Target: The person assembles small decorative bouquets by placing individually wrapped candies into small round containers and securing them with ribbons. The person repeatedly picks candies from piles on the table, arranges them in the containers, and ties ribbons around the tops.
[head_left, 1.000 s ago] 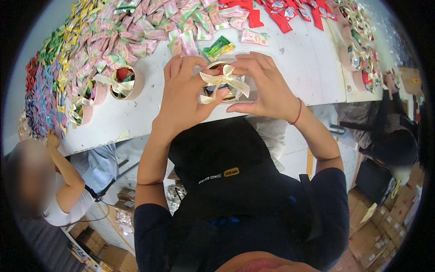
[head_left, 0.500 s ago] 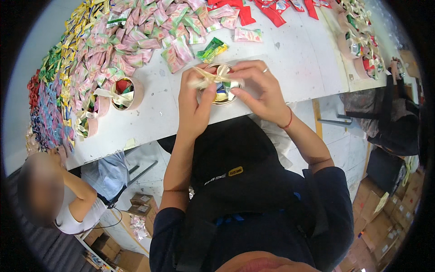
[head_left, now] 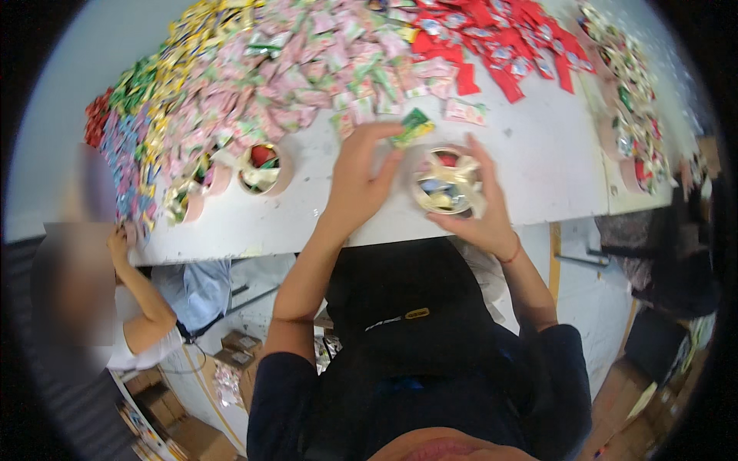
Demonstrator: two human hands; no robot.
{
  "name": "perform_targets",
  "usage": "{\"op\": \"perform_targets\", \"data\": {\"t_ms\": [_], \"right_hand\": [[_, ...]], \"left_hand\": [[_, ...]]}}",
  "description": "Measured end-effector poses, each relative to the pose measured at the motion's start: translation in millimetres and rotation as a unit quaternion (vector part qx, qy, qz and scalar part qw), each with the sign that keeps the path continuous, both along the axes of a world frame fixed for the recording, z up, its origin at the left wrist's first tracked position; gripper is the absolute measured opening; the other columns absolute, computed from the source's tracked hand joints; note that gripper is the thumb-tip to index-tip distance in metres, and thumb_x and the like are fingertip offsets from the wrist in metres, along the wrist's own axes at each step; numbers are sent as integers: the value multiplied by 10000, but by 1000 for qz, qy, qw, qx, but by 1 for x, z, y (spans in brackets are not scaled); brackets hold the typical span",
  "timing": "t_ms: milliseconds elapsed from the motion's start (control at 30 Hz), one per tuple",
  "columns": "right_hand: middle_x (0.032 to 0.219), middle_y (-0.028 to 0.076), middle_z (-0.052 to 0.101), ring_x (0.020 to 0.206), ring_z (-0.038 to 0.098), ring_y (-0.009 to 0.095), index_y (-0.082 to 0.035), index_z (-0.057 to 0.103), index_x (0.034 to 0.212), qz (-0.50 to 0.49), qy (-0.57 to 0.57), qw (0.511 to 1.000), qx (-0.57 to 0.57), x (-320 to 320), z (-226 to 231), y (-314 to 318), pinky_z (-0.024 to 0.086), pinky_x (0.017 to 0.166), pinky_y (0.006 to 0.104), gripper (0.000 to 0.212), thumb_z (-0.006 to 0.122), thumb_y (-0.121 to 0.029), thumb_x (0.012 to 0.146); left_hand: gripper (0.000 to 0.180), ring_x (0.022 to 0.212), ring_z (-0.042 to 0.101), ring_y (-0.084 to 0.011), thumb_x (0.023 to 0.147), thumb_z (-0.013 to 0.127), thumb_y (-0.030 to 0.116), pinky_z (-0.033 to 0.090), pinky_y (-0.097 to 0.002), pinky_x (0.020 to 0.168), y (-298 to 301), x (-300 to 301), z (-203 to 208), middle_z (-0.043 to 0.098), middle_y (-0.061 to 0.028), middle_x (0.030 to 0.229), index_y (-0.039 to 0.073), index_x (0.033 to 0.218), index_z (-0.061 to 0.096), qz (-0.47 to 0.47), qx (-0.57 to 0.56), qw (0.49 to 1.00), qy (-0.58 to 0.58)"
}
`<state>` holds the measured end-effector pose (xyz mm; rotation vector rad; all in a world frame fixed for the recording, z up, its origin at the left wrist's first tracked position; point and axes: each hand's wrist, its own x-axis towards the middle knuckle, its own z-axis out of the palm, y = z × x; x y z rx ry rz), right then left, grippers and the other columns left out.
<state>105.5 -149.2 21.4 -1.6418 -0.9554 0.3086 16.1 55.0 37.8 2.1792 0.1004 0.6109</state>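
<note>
cream ribbon [head_left: 453, 175] crosses the tub [head_left: 419, 192] on the table [head_left: 550, 154]; filling and bow look done. right hand [head_left: 490, 217] curves round it, pressure unclear; left hand [head_left: 360, 178], thumb and fingers spread, nears a loose green packet [head_left: 413, 128].

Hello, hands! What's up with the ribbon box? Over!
Left hand open at green-and-yellow packet, touch unclear. Right hand around right side of ribbon box, grip unclear; cream ribbon across top. Nothing visibly blocking box.
</note>
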Motion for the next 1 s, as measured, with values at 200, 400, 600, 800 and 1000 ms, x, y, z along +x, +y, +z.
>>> {"op": "perform_targets", "data": {"t_ms": [200, 400, 600, 800, 1000], "right_hand": [[1363, 187, 477, 1212, 533, 275, -8, 172, 1517, -110, 1, 994, 0, 10, 0, -24, 442, 1024, 386, 1104, 863, -124, 664], [1343, 190, 499, 1199, 540, 272, -13, 159, 1523, -163, -21, 986, -33, 26, 0, -41, 452, 1007, 364, 1107, 871, -120, 682], [1359, 204, 497, 1203, 548, 274, -2, 131, 1524, -157, -1, 987, 11, 28, 2, -40, 441, 1027, 372, 1161, 892, -159, 661], [1433, 203, 440, 1334, 444, 301, -66, 179, 1531, -124, 1, 991, 45, 40, -8, -58, 368, 1097, 404, 1170, 906, -248, 633], [1346, 154, 527, 1242, 483, 301, -126, 605, 1281, -112, -177, 975, -74, 52, 27, -71, 362, 1060, 397, 659, 834, -290, 685]], "left_hand": [[343, 1027, 626, -280, 825, 690, 137, 501, -375, 833, -2, 36, -11, 622, -112, 1174, 72, 1150, 603, 1, 236, 966, 100], [265, 774, 696, -265, 976, 537, 162, 565, -348, 700, -3, 25, 1, 683, -155, 1045, 64, 1221, 525, -7, -497, 865, 76], [284, 812, 695, -230, 1019, 461, 192, 568, -330, 713, -4, 3, 11, 684, -160, 1038, 69, 1272, 495, 27, -484, 872, 72], [289, 821, 666, -196, 1011, 458, 155, 539, -305, 696, -1, -6, -2, 645, -127, 1088, 31, 1270, 493, -9, -644, 764, 41], [352, 896, 633, -163, 905, 614, 13, 529, -286, 730, -48, -14, 6, 616, -84, 1113, 3, 1238, 500, 0, -509, 859, 56]]}}
